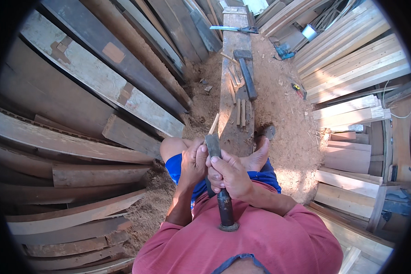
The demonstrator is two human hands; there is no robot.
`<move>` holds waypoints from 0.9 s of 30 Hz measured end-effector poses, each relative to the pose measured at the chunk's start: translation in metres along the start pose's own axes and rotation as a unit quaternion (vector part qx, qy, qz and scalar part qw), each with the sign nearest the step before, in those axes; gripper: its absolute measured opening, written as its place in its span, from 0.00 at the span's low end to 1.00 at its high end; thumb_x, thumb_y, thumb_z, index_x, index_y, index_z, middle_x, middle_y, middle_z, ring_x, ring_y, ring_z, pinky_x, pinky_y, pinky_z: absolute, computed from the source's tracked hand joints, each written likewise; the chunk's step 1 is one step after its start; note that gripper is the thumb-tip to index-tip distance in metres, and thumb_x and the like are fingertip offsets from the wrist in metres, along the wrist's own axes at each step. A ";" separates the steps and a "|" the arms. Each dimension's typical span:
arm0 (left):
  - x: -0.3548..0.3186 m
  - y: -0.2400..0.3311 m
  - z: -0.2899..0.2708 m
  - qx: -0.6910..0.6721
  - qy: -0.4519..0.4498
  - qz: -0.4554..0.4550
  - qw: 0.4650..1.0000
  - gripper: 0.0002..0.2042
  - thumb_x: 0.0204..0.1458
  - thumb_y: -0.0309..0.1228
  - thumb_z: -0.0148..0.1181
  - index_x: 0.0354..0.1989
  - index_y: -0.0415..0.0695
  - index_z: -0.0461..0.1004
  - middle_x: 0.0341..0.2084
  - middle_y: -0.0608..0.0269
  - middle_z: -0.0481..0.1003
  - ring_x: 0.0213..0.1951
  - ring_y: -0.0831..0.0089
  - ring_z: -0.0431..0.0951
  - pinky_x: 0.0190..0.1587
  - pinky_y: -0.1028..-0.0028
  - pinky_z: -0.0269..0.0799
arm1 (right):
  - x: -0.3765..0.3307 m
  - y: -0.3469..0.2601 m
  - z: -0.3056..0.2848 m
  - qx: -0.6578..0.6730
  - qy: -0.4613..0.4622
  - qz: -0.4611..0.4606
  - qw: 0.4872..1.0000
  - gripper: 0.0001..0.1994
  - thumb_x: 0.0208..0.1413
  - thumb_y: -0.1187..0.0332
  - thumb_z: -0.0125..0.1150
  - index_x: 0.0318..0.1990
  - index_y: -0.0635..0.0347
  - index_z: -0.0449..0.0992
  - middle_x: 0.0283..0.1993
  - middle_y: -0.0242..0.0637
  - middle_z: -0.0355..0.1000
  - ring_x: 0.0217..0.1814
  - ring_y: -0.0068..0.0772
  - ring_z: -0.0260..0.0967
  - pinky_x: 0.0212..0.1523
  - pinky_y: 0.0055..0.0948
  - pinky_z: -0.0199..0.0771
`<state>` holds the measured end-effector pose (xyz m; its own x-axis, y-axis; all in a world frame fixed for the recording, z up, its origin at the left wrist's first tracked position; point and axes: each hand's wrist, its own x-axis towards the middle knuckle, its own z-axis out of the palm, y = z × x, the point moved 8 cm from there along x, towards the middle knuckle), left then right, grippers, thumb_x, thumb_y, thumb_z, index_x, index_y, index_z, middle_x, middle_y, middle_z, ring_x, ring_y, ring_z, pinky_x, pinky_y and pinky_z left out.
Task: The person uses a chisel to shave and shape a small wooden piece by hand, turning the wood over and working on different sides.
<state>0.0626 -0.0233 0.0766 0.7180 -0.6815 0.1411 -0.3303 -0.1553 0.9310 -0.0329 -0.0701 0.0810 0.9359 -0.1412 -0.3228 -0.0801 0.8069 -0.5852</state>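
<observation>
Chisel (220,182): our right hand (233,176) clamps its handle, left hand (194,162) pinches a stick (213,124) just beyond; we judge shallow cuts best.

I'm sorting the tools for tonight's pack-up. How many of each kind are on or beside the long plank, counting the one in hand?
Chisels: 1, gripped by the left hand and right hand, chisel.
Mallets: 1, mallet on the plank.
Hand saws: 1, saw at the plank's far end.
Total: 3
</observation>
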 end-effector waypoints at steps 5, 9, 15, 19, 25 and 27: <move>-0.020 0.001 0.005 -0.026 0.006 -0.004 1.000 0.12 0.63 0.33 0.44 0.35 0.38 0.72 0.20 0.52 0.72 0.21 0.59 0.77 0.26 0.67 0.69 | -0.007 -0.003 -0.010 0.020 0.059 -0.003 0.998 0.08 0.68 0.63 0.42 0.40 0.57 0.63 0.20 0.25 0.55 0.15 0.16 0.54 0.17 0.22 0.62; -0.079 -0.031 0.033 0.025 -0.106 0.070 0.992 0.17 0.65 0.37 0.41 0.29 0.38 0.69 0.15 0.55 0.67 0.18 0.61 0.71 0.25 0.66 0.65 | -0.046 -0.074 -0.010 0.006 0.009 -0.190 0.982 0.07 0.66 0.63 0.46 0.40 0.56 0.63 0.21 0.26 0.57 0.16 0.18 0.52 0.19 0.23 0.62; -0.042 -0.066 0.041 -0.401 -0.061 -0.269 0.873 0.21 0.67 0.46 0.37 0.34 0.43 0.69 0.14 0.70 0.66 0.17 0.83 0.64 0.20 0.81 0.58 | 0.003 -0.031 -0.050 0.064 0.122 -0.052 0.989 0.06 0.66 0.64 0.45 0.41 0.56 0.64 0.23 0.24 0.58 0.17 0.16 0.53 0.20 0.22 0.62; 0.009 -0.057 0.040 -0.464 -0.029 -0.185 0.866 0.19 0.67 0.45 0.39 0.33 0.44 0.69 0.16 0.73 0.66 0.18 0.84 0.63 0.21 0.81 0.58 | 0.018 -0.002 -0.011 0.063 0.048 0.021 0.997 0.06 0.66 0.65 0.45 0.41 0.56 0.64 0.23 0.24 0.58 0.16 0.16 0.53 0.20 0.23 0.62; 0.007 -0.048 0.026 -0.330 -0.058 -0.178 0.925 0.18 0.67 0.44 0.39 0.28 0.48 0.68 0.18 0.76 0.64 0.21 0.86 0.61 0.23 0.81 0.57 | 0.004 0.009 0.003 -0.010 -0.003 0.030 0.999 0.06 0.66 0.65 0.43 0.40 0.56 0.64 0.21 0.24 0.55 0.16 0.15 0.53 0.20 0.23 0.63; 0.003 -0.015 0.026 -0.291 -0.057 -0.148 0.944 0.19 0.68 0.44 0.38 0.28 0.47 0.68 0.17 0.76 0.63 0.20 0.85 0.61 0.23 0.80 0.56 | -0.002 0.002 0.000 -0.018 0.018 0.015 1.000 0.06 0.66 0.66 0.43 0.40 0.57 0.63 0.21 0.24 0.55 0.16 0.15 0.53 0.19 0.23 0.63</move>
<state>0.0535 -0.0420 0.0545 0.6441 -0.7481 -0.1596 0.2898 0.0456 0.9560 -0.0351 -0.0681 0.0800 0.9199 -0.1378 -0.3671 -0.1215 0.7899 -0.6011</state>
